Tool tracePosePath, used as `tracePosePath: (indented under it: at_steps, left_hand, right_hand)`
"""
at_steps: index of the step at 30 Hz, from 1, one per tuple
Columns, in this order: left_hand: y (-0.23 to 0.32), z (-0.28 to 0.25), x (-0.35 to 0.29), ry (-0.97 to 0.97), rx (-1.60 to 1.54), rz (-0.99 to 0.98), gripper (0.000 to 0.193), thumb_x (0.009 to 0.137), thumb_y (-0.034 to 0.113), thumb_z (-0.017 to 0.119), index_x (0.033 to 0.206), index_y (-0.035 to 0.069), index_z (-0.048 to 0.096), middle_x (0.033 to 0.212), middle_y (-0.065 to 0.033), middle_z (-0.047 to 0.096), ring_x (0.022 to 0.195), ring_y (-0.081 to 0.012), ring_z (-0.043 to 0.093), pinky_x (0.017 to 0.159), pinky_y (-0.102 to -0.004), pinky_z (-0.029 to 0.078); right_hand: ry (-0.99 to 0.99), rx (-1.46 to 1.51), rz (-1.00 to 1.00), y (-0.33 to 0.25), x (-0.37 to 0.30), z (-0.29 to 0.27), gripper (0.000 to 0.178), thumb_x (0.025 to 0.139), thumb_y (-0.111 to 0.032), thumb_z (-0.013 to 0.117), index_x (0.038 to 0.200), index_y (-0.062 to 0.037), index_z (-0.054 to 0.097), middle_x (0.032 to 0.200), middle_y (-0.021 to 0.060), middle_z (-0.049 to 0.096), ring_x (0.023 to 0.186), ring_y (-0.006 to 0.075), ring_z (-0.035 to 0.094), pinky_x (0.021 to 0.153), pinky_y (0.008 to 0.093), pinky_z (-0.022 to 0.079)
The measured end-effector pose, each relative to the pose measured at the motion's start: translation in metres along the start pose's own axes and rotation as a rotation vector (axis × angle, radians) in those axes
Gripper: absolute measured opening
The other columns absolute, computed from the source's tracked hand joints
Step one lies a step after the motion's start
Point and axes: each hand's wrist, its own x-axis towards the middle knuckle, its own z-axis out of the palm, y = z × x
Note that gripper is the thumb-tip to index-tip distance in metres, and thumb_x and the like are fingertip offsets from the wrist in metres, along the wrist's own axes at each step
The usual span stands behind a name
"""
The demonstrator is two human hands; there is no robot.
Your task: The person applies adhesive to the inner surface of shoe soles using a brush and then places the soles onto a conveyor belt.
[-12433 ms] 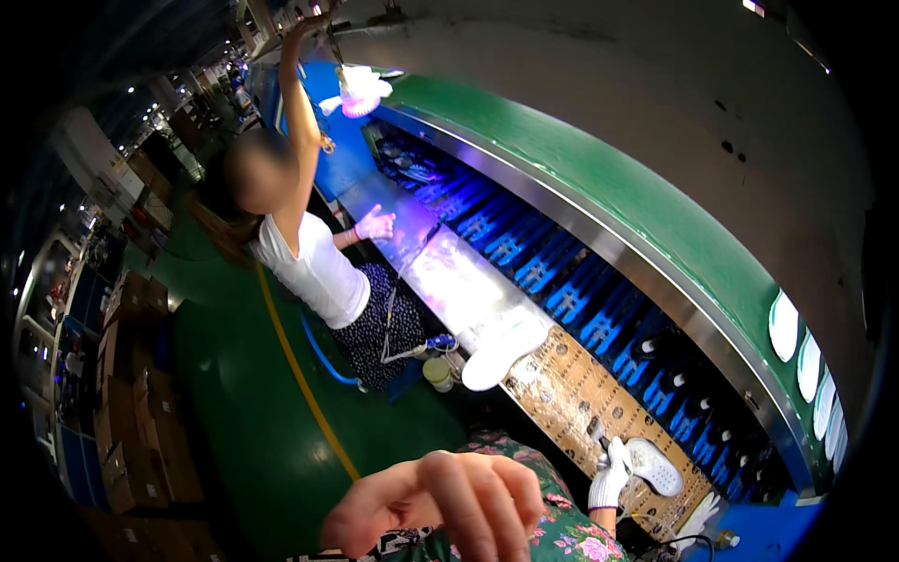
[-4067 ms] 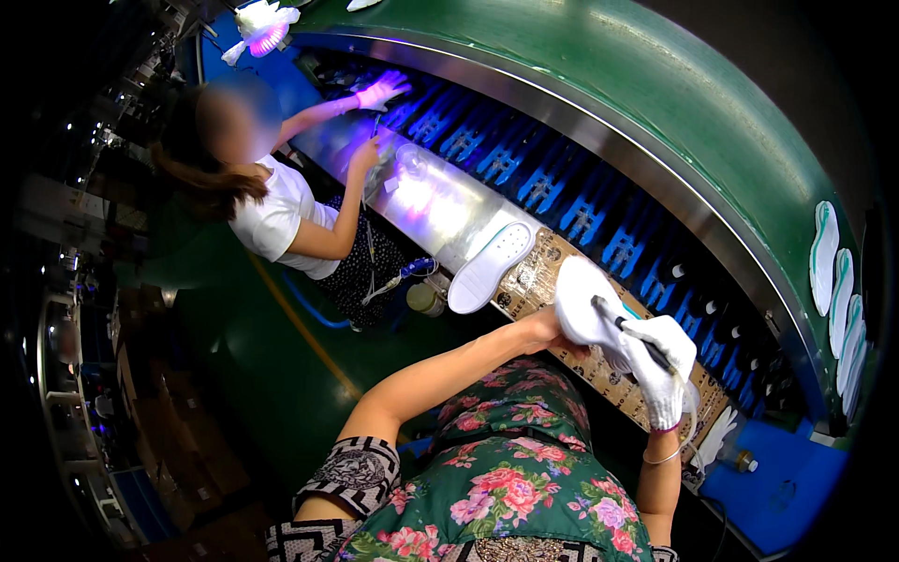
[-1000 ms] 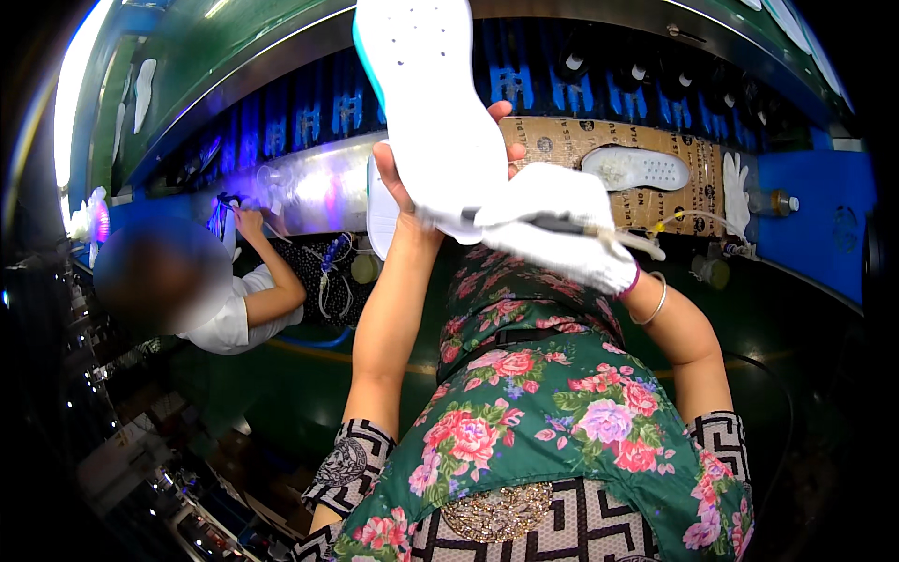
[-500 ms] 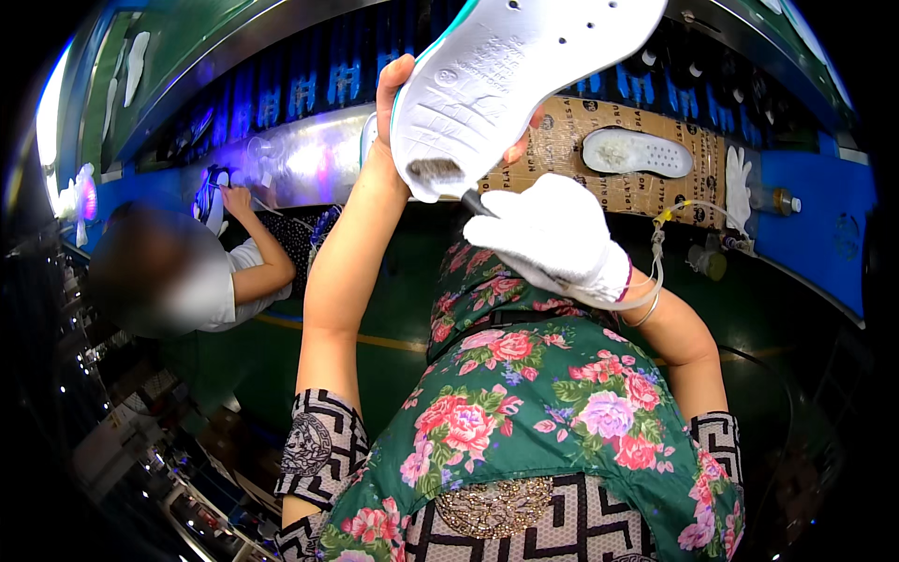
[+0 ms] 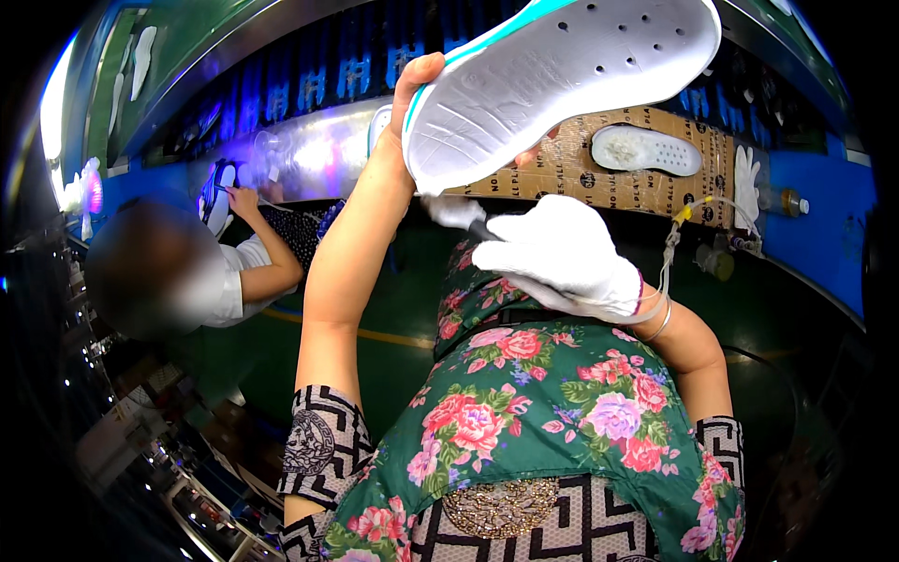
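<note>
Above your lap, raised before the counter [image 5: 562, 159]: white shoe sole [image 5: 562, 80] with a teal edge, underside toward you, heel end lowest. Your left hand [image 5: 412, 103], bare, has its grip clamped on the heel end, thumb up along the teal rim, other fingers hidden behind the sole.

Just below the sole's heel: your right hand [image 5: 562, 253], white-gloved, grip clenched round a dark-handled brush [image 5: 459, 214]. Its pale bristle head sits right under the heel edge; touching or a hair apart, you cannot tell from this angle. A thin clear tube [image 5: 670, 253] loops from behind the glove up toward the counter.

Beyond the sole, on the counter's brown printed sheet: second white sole [image 5: 646, 150], lying flat. Right of it, a spare white glove [image 5: 746, 183], then a small bottle [image 5: 791, 201].

Left of the sole, further along the counter: a co-worker's hand [image 5: 245, 199] at a purple-lit patch.
</note>
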Motion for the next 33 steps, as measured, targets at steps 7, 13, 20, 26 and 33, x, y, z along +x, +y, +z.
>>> tracePosePath:
  at_steps: [7,13,20,26,33]
  left_hand:
    - [-0.003,-0.001,-0.003,0.016,-0.077,0.006,0.093,0.076,0.065,0.058,0.142,0.001,0.043,0.126,-0.0300,0.054,0.104,-0.0424,0.059,0.075,-0.0518,0.054]
    - [-0.001,0.006,-0.010,0.131,-0.187,0.052,0.087,0.080,0.058,0.058,0.144,0.001,0.040,0.132,-0.0299,0.051,0.114,-0.0454,0.057,0.085,-0.0595,0.054]
    - [-0.001,0.002,-0.004,-0.059,-0.222,0.157,0.085,0.081,0.059,0.058,0.145,0.006,0.041,0.129,-0.0303,0.053,0.106,-0.0461,0.058,0.081,-0.0566,0.052]
    - [-0.006,-0.002,-0.013,0.175,-0.343,0.185,0.089,0.080,0.064,0.056,0.145,0.006,0.039,0.126,-0.0320,0.051,0.098,-0.0459,0.060,0.081,-0.0543,0.051]
    - [-0.046,0.008,-0.020,0.260,-0.244,0.266,0.079,0.089,0.057,0.044,0.145,0.002,0.038,0.132,-0.0230,0.055,0.100,-0.0444,0.064,0.087,-0.0525,0.054]
  right_hand:
    - [0.015,-0.219,-0.048,0.009,0.006,-0.021,0.034,0.071,-0.006,0.078,0.103,-0.0155,0.074,0.095,0.0054,0.070,0.067,0.0226,0.062,0.060,0.0329,0.047]
    - [0.171,0.312,0.179,0.007,0.006,-0.014,0.019,0.078,-0.009,0.076,0.096,-0.0113,0.075,0.089,0.0050,0.072,0.082,0.0215,0.068,0.074,0.0325,0.053]
    - [0.292,0.471,0.350,0.008,0.009,0.006,0.014,0.077,-0.004,0.077,0.090,-0.0050,0.074,0.088,0.0078,0.071,0.081,0.0186,0.068,0.074,0.0300,0.054]
    - [0.244,0.641,0.442,0.013,0.017,-0.003,0.015,0.076,-0.001,0.078,0.090,-0.0010,0.074,0.087,0.0080,0.071,0.077,0.0133,0.064,0.069,0.0245,0.051]
    - [0.342,-0.130,0.148,0.039,0.029,-0.049,0.014,0.079,-0.002,0.075,0.093,-0.0031,0.073,0.089,0.0092,0.071,0.078,0.0174,0.069,0.069,0.0271,0.053]
